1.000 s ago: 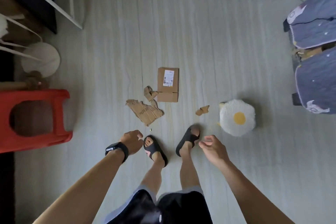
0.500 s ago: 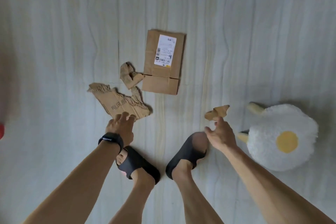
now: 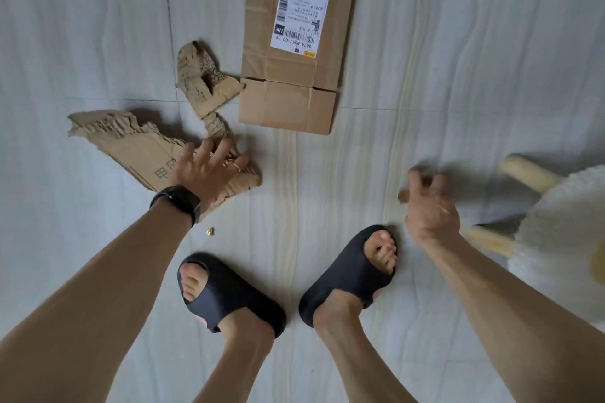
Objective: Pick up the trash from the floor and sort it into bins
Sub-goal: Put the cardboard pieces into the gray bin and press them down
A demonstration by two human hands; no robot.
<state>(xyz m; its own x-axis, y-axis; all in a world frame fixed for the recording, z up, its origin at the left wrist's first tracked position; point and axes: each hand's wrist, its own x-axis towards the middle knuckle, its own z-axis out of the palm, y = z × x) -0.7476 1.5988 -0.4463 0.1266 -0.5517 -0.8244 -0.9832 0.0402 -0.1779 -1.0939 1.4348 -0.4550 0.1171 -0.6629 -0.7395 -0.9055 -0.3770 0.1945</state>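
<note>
Torn brown cardboard lies on the pale floor. My left hand, with a black wristband, rests with spread fingers on the near end of a large ragged cardboard piece. My right hand, blurred, curls its fingers around a small cardboard scrap, which is mostly hidden by the hand. A crumpled cardboard scrap lies beyond the left hand. A flattened box with a white shipping label lies further ahead. No bins are in view.
A tiny yellow crumb sits by my left wrist. My feet in black slippers stand just below the hands. A white fluffy fried-egg stool with pale wooden legs stands close to the right hand.
The view has dropped much closer to the floor. My left hand moved forward onto the large torn piece. My right hand reached the small scrap and curled over it.
</note>
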